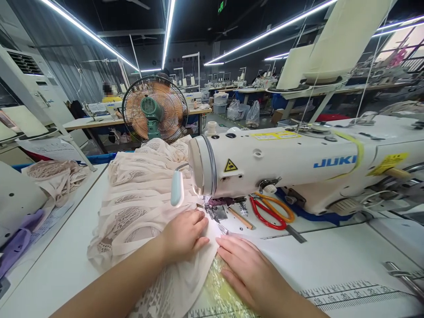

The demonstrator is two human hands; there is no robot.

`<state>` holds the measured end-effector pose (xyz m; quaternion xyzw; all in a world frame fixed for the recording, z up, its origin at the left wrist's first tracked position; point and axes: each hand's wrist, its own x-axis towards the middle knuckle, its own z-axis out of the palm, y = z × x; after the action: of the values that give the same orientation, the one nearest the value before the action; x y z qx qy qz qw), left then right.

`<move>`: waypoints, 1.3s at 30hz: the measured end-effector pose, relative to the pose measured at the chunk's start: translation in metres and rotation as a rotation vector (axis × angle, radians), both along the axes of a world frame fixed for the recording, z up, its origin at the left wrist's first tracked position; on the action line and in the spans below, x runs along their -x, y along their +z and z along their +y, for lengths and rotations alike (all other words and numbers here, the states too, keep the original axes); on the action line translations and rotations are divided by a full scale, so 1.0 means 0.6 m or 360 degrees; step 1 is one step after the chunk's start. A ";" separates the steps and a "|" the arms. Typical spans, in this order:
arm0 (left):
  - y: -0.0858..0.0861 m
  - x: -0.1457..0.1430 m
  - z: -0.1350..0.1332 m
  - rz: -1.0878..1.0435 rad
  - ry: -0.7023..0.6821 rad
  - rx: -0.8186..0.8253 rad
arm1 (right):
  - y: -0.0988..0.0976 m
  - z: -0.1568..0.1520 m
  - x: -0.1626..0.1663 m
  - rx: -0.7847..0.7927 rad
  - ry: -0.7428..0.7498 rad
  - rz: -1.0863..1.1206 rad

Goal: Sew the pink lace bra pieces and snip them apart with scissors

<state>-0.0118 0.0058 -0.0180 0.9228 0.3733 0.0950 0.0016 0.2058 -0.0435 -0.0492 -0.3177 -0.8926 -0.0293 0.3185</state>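
Fabric (134, 207): ran six to twelve o'clock under left hand (185, 234), fingers unclenched; ten o'clock from right hand (247, 269), fingers extended.

Bare forearms (129, 270), bare hands (184, 233)

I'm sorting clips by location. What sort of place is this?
Most likely a garment-sewing workshop: a JUKI sewing machine stands in front, lace-trimmed beige fabric lies piled beside it, and more machines stand farther back.
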 end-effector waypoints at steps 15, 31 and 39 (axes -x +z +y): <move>0.002 0.002 0.004 0.0012 -0.0019 -0.0011 | 0.001 0.001 -0.002 0.0065 0.0004 -0.0016; 0.037 -0.023 -0.016 0.0177 -0.0004 0.0124 | -0.001 0.001 0.008 0.0186 -0.0086 -0.0075; 0.000 -0.020 -0.043 0.0193 -0.0139 -0.0168 | -0.012 0.000 0.008 0.0173 -0.0092 -0.0057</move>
<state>0.0001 -0.0198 -0.0179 0.9411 0.3266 0.0582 -0.0654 0.2013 -0.0432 -0.0563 -0.3596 -0.8889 0.0043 0.2837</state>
